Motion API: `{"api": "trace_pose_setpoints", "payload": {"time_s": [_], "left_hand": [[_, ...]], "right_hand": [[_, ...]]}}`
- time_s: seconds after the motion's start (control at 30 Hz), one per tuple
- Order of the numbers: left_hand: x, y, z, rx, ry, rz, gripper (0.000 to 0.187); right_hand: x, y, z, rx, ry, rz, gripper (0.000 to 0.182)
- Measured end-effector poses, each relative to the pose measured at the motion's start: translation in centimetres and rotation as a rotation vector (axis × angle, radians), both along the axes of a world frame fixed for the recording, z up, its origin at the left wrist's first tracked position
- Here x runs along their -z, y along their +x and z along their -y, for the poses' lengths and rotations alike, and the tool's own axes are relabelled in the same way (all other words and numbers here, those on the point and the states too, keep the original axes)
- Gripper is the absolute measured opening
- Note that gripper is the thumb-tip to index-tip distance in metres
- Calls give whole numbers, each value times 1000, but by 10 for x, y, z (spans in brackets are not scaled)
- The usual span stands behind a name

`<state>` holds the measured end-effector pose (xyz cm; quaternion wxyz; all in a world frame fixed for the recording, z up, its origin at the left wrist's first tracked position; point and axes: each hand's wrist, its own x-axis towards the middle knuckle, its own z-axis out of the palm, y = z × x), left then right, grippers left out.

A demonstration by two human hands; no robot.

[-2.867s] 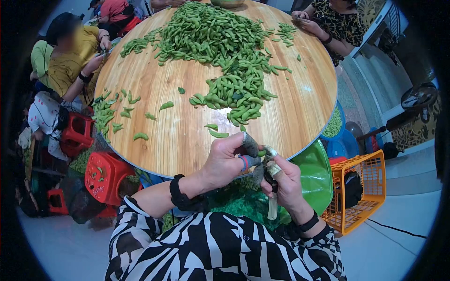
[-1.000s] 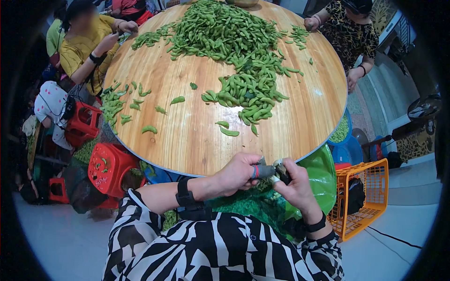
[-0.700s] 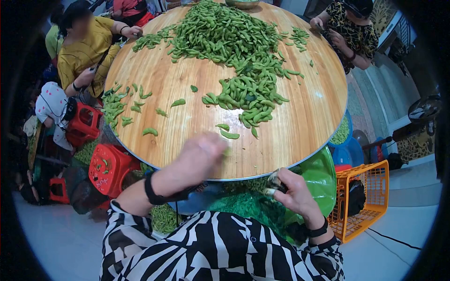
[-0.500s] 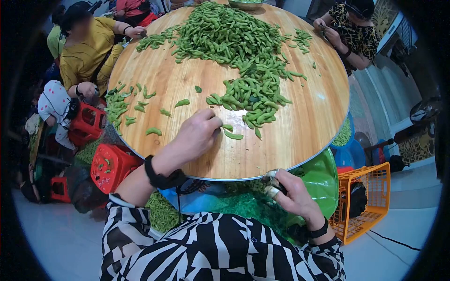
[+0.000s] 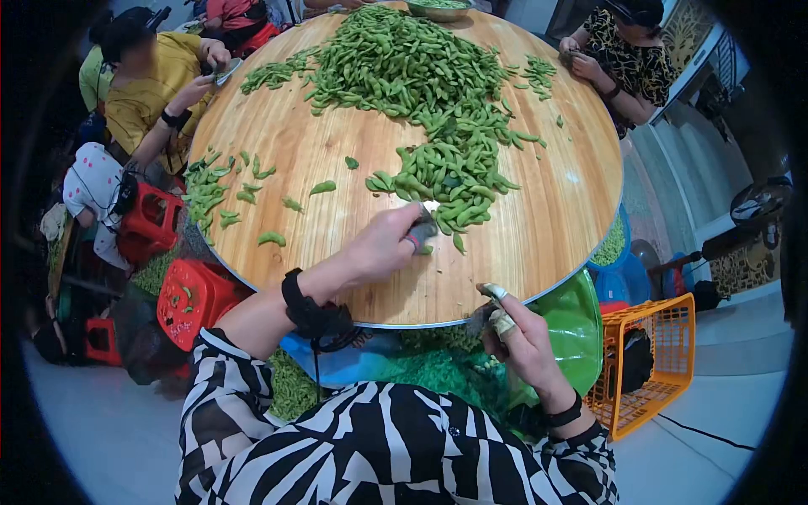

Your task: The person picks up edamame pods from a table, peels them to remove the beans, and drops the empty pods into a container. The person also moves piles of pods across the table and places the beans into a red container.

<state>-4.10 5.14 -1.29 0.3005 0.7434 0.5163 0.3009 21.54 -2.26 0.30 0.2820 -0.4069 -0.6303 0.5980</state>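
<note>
My left hand (image 5: 391, 244) is low over the near part of the round table, its dark-covered fingertips closed on a green soybean pod (image 5: 427, 250) that mostly hides beneath them. Just beyond those fingers begins a trail of loose pods (image 5: 467, 202), which runs back to a large heap of soybean pods (image 5: 404, 63). At the table's near edge my right hand (image 5: 523, 341) is curled, with pale wrappings on the thumb and a finger. Something dark and blurred shows by its fingertips; I cannot make out what it is.
The wooden table (image 5: 286, 185) carries scattered pods on the left. A green bag (image 5: 576, 328) and an orange crate (image 5: 644, 362) stand at right, a red stool (image 5: 198, 303) at left. Below the edge are shelled beans. Other people sit around the table; a metal bowl (image 5: 439, 10) is at the back.
My left hand has moved right and covers the loose pods there. My right hand has risen slightly and turned its fingers upward. The person in yellow has drawn both hands together off the table.
</note>
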Motion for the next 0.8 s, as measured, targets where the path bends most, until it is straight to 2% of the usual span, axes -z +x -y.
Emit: {"api": "trace_pose_setpoints", "payload": {"time_s": [0.03, 0.07, 0.13, 0.17, 0.2, 0.27, 0.3, 0.33, 0.4, 0.53, 0.6, 0.73, 0.8], "left_hand": [[-6, 6, 6, 37, -229, 195, 11], [-7, 11, 11, 41, -232, 195, 11], [-11, 23, 22, 92, -569, 507, 14], [-16, 27, 26, 85, -581, 518, 17], [-11, 33, 30, 92, -583, 519, 17], [1, 40, 35, 162, -393, 703, 28], [-3, 40, 36, 169, -479, 700, 37], [-6, 44, 39, 170, -480, 701, 37], [-9, 52, 43, 133, -311, 776, 25], [-4, 50, 44, 113, -341, 718, 25], [1, 50, 46, 128, -338, 723, 38], [-5, 53, 50, 105, -310, 704, 35], [-7, 54, 51, 102, -223, 606, 33]], "right_hand": [[0, -1, 0, 17, -50, -32, 41], [0, -2, 0, 38, -101, -64, 41], [-2, -6, -2, 59, -135, -98, 42], [-2, -8, -2, 74, -167, -133, 42], [-2, -10, -2, 81, -167, -131, 42], [1, -11, -2, 95, -185, -219, 42], [4, -11, -1, 99, -187, -217, 42], [8, -10, -1, 100, -195, -240, 42], [10, -11, -1, 101, -203, -263, 43], [12, -11, 0, 102, -219, -352, 43], [14, -11, 0, 87, -208, -358, 44], [15, -12, 1, 84, -205, -399, 44], [16, -12, 1, 87, -203, -415, 44]]}}
